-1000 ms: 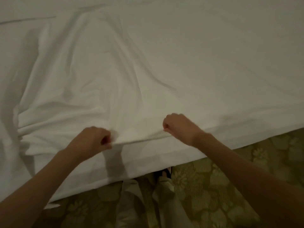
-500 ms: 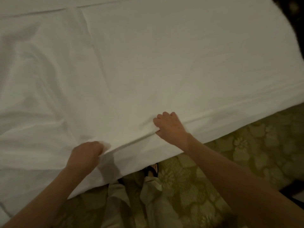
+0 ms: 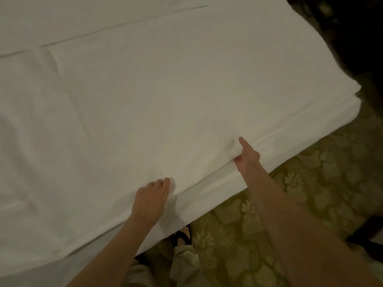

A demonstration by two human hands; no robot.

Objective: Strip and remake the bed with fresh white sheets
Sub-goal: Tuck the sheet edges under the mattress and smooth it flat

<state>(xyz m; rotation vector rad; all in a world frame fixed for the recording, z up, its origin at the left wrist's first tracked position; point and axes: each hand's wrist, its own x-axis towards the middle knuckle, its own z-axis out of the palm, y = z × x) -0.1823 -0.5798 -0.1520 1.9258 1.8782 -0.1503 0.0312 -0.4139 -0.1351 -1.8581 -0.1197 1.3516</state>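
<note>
The sheet [image 3: 165, 104] lies spread over the bed, its edge running along the near side. The right hand [image 3: 247, 158] pinches this edge, nearer the corner [image 3: 352, 90]; the left hand [image 3: 152, 198] grips it further left.

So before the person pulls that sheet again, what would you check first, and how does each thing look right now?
1. Right hand has a grip: ok, thumb on top and fingers tucked under the white sheet at the near edge.
2. Left hand has a grip: ok, fingers pinch the same edge.
3. Sheet lies smooth: not ok, creases remain at the left.
4. Right corner covered: ok, cloth reaches it.
5. Far side is even: cannot tell, out of view.
6. Footing is clear: ok, one sandalled foot stands on the patterned carpet beside the bed.
</note>
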